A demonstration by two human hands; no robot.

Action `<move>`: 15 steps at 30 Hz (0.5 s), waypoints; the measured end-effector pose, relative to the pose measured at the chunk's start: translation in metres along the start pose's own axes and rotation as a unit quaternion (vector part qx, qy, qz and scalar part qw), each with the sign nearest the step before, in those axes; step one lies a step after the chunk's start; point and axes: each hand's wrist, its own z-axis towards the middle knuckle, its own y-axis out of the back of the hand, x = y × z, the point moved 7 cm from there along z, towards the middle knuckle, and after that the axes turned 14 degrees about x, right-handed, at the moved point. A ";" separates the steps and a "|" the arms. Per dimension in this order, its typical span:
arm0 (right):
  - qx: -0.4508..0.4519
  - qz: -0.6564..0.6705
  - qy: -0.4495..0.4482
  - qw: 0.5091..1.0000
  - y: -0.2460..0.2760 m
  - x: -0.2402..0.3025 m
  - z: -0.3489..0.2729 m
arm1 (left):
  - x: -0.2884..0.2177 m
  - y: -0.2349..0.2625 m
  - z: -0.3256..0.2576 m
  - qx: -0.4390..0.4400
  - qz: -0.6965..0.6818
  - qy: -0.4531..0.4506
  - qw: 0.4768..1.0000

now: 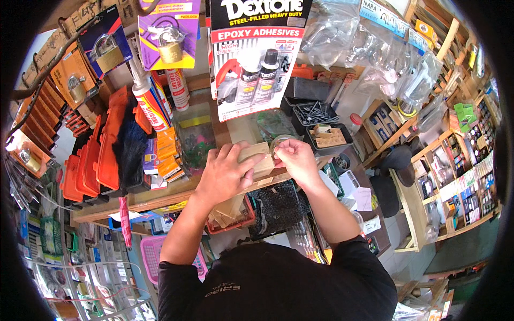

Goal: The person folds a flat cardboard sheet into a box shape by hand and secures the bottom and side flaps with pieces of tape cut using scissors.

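My left hand (226, 170) lies over a small tan block (262, 167), likely wood, at the front edge of the wooden counter (128, 202). Its fingers curl round the block's left side and top. At the block's right end, my right hand (297, 161) is closed in a pinch. What sits between its thumb and forefinger is too small to make out. A round, partly clear thing (279, 140) shows just behind the right fingertips, mostly hidden by them.
A blister-packed adhesive card (251, 80) hangs beyond my hands. Right of it stand a black bin of screws or nails (316, 113) and another with tan pieces (329, 137). Orange cases (110, 144) line the left. Below are a black crate (276, 206) and pink basket (155, 254).
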 end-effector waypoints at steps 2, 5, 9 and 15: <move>0.001 0.007 -0.006 1.000 0.001 -0.003 -0.001 | 0.000 0.000 0.000 0.002 -0.001 -0.001 1.000; -0.007 0.026 -0.008 1.000 0.001 -0.006 -0.001 | 0.000 0.000 0.001 0.005 0.001 -0.001 1.000; -0.005 0.038 -0.011 0.999 0.002 -0.008 0.000 | -0.001 -0.001 0.002 0.023 -0.002 0.004 1.000; 0.005 0.048 -0.025 0.999 0.004 -0.013 0.001 | 0.000 0.000 0.005 0.065 -0.026 0.009 0.998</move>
